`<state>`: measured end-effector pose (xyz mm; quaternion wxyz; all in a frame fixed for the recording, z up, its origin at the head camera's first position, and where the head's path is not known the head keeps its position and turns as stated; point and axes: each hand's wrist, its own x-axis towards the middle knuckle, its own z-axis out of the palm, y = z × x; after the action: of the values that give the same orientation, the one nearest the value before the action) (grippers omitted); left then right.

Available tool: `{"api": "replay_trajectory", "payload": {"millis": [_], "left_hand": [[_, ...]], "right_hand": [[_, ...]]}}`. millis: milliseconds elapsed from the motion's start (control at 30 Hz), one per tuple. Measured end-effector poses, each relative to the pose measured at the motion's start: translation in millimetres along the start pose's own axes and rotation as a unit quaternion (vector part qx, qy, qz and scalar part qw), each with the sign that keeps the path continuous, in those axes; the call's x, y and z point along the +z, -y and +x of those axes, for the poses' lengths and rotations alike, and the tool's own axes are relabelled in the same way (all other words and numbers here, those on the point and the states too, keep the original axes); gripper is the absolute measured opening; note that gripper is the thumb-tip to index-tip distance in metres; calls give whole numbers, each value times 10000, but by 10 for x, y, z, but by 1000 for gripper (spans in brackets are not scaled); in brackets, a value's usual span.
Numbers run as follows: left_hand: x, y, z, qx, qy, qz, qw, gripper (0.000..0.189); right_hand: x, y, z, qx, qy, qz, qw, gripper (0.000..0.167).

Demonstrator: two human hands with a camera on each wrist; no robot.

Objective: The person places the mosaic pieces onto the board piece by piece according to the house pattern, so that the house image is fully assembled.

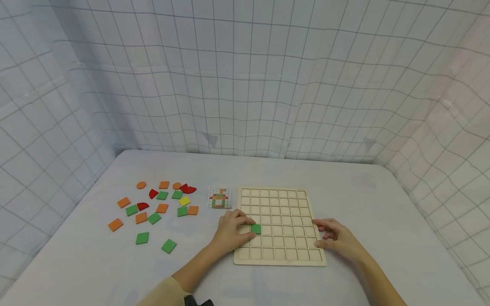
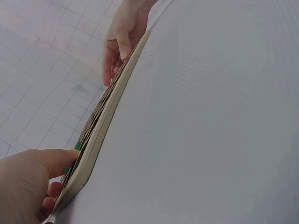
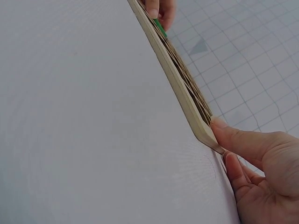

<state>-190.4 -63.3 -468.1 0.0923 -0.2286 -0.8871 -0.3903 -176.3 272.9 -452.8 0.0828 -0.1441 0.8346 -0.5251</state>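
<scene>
A pale wooden grid board (image 1: 281, 262) lies on the table, its surface divided into square cells. My left hand (image 1: 231, 231) reaches over the board's left side and pinches a green square tile (image 1: 256, 229) between thumb and forefinger, low over a cell in the second column. In the left wrist view the thumb (image 2: 60, 161) is against the green tile (image 2: 77, 145) at the board. With its thumb on the rim and fingers curled by the side, my right hand (image 1: 340, 241) holds the board's right edge. The right wrist view shows that thumb (image 3: 238, 140) near the board's corner.
A small printed pattern card (image 1: 220, 198) lies left of the board's top corner. Farther left, loose tiles are scattered: green squares (image 1: 142, 238), orange squares (image 1: 115, 225), orange rounds (image 1: 141, 185), red wedges (image 1: 143, 206) and a yellow square (image 1: 185, 201). Gridded curtains (image 1: 245, 93) surround the table.
</scene>
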Motion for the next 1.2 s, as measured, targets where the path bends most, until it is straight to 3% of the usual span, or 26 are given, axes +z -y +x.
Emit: {"api": "replay_trajectory", "payload": {"millis": [333, 1200], "left_hand": [[-8, -3, -7, 34, -15, 106, 9999, 22], [-33, -39, -17, -115, 29, -249, 9996, 24]], "right_hand": [[-5, -16, 4, -150, -14, -90, 9998, 61], [-10, -42, -13, -122, 98, -4, 9999, 61]]}}
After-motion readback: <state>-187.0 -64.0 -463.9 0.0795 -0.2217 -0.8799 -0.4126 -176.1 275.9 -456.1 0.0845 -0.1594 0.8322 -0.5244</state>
